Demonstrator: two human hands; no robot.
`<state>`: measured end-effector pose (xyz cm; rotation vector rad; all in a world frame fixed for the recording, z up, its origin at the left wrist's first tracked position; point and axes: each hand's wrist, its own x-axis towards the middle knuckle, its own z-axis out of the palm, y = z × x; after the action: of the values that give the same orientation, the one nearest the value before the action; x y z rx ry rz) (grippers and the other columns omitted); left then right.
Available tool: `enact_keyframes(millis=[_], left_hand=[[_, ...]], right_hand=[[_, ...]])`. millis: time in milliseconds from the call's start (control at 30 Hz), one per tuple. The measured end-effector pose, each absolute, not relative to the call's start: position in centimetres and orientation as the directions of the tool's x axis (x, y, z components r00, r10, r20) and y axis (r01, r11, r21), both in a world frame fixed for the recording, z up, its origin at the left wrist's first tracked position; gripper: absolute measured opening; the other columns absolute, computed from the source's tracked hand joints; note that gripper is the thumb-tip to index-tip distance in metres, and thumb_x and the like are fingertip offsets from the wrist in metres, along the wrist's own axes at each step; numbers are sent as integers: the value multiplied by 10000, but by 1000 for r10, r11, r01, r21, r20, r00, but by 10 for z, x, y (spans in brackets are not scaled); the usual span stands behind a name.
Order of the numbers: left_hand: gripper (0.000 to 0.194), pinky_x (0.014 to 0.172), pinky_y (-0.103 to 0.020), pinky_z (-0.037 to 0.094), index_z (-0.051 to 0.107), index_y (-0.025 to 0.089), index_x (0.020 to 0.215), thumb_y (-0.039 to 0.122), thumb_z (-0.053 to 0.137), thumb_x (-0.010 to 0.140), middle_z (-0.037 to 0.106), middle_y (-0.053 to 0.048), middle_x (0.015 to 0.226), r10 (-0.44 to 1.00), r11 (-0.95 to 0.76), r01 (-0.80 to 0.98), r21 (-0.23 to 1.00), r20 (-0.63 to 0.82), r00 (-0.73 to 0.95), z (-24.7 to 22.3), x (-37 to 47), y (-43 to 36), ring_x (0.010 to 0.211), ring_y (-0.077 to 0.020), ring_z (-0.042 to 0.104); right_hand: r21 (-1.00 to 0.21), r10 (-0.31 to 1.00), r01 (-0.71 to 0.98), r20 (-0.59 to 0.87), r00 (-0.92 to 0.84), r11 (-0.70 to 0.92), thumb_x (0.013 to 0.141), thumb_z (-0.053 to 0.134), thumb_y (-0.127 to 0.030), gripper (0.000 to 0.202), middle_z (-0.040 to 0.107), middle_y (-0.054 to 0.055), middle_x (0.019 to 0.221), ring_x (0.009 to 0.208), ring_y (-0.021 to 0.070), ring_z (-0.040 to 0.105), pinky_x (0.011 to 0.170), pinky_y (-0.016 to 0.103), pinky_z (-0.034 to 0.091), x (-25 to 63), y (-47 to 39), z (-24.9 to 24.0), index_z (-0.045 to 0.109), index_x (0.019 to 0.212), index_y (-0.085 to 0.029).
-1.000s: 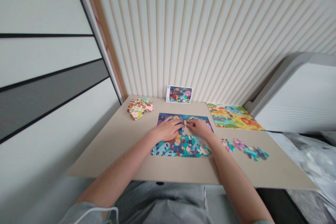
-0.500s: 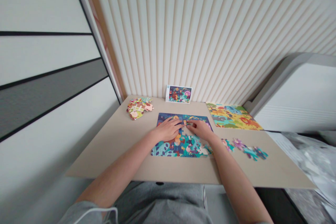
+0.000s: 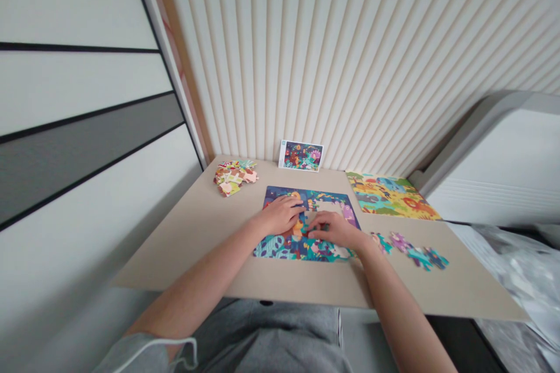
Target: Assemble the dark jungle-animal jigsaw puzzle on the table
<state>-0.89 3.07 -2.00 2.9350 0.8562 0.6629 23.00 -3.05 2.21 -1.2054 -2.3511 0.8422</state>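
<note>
A partly filled jigsaw puzzle [image 3: 280, 247] with a dark blue border lies before me, a bare gap [image 3: 329, 207] in its upper right middle. My left hand [image 3: 283, 214] rests flat on the puzzle's left half, fingers stretched to the right and holding nothing. Over the puzzle's centre, just below the gap, my right hand [image 3: 331, 228] is bent with thumb and fingertips drawn together at the assembled pieces. Whatever is between those fingertips is too small to make out. Several loose puzzle pieces [image 3: 419, 255] lie on the table to the right of my right forearm.
A reference picture card [image 3: 301, 155] leans against the pleated wall at the back. Another pile of puzzle pieces [image 3: 234, 176] sits at the table's [image 3: 188, 233] back left. A yellow animal puzzle [image 3: 389, 195] lies at the back right. Plastic wrapping [image 3: 516, 268] is beyond the right edge.
My right hand has moved down from the puzzle's upper middle to its centre, uncovering more of the gap. My left hand stays on the puzzle. The view has shifted slightly.
</note>
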Motion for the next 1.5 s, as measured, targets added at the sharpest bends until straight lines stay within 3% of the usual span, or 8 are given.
enact_keyframes(millis=[267,567,667,733,800,967,1167,1500], left_hand=[[334,1133,-440,418,681,234,1253,237,465,1000,615,-75,1378,512,-855,497,149,404,758,-19,-9,30,1291,-236,549],[337,1135,-458,414,668,237,1272,245,490,986,599,-80,1401,531,-844,514,156,388,753,-22,-10,31,1307,-248,537],[337,1134,-445,418,670,229,1271,241,500,981,603,-79,1394,526,-846,510,153,391,755,-22,-9,31,1296,-243,544],[337,1132,-443,420,678,232,1263,237,484,987,610,-79,1381,528,-845,512,155,401,749,-22,-9,31,1282,-237,554],[341,1124,-446,427,683,236,1260,240,470,995,616,-83,1366,527,-845,511,156,408,746,-22,-8,31,1265,-236,565],[339,1109,-444,434,677,239,1267,246,471,998,622,-87,1345,522,-848,509,150,409,749,-22,-9,31,1243,-233,577],[339,1108,-442,432,670,223,1267,247,465,999,618,-91,1346,523,-846,515,140,409,748,-20,-8,29,1242,-239,573],[327,1081,-433,440,660,169,1250,221,478,983,654,-110,1271,524,-841,528,120,427,737,-14,-8,27,1184,-249,595]], right_hand=[[-591,713,544,78,-697,596,767,816,-511,388,696,53,1041,993,226,633,945,335,453,216,-39,26,760,1067,-271],[-764,848,528,47,-527,370,838,732,-467,286,657,-2,753,699,147,580,669,250,464,216,-41,24,681,833,-186],[-824,921,469,155,-356,320,836,708,-413,329,635,-12,767,676,138,573,633,244,474,224,-33,21,663,1074,-190],[-858,955,444,156,-254,258,850,657,-367,546,638,-14,824,650,132,594,611,246,497,231,-26,17,535,1359,-213],[-866,976,462,113,-188,189,857,604,-332,621,648,0,885,648,135,638,610,259,525,238,-20,13,465,1453,-232],[-798,993,591,104,-50,113,822,612,-353,370,672,9,785,647,177,676,583,274,524,248,-11,3,679,1150,-195],[-879,999,475,52,14,39,807,660,-481,290,728,35,722,660,215,712,550,266,493,244,-11,0,589,866,-206],[-779,996,621,74,-51,90,780,682,-464,286,689,21,630,583,171,631,532,251,425,234,-12,-1,628,712,-191]])
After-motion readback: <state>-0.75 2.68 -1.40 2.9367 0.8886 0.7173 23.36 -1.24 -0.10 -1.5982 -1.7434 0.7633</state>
